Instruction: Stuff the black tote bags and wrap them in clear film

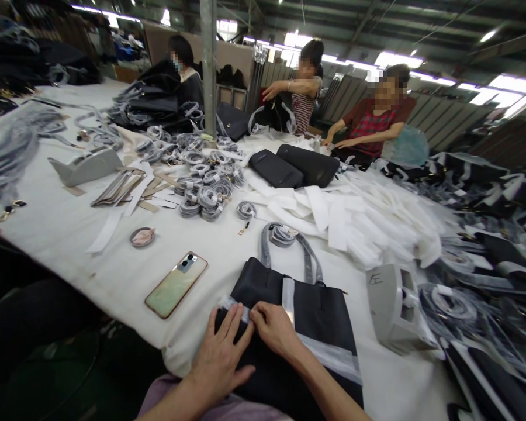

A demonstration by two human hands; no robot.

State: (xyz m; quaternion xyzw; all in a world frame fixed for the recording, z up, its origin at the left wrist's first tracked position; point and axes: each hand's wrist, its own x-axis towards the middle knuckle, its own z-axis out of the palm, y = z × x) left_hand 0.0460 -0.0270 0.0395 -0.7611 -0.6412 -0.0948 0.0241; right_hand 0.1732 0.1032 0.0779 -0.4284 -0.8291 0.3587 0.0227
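A black handbag [254, 282] lies flat in front of me, its wrapped handles [309, 263] pointing away. My left hand [221, 354] rests on the bag's left edge with its fingers spread. Beside it, my right hand [274, 328] pinches at the inner end of a translucent white strip [229, 302] that runs across the bag. A pale vertical band [288, 295] and a wider band [333, 358] cross the bag further right. Within the handles sits a coiled, wrapped strap [283, 235].
A phone [176, 285] and a small round dish [142, 237] lie left. Tape dispensers [383, 310] stand right and far left. Beyond are several coiled straps [208, 196], white foam sheets [368, 216] and black bags [309, 164]. Three people work across the table [219, 245].
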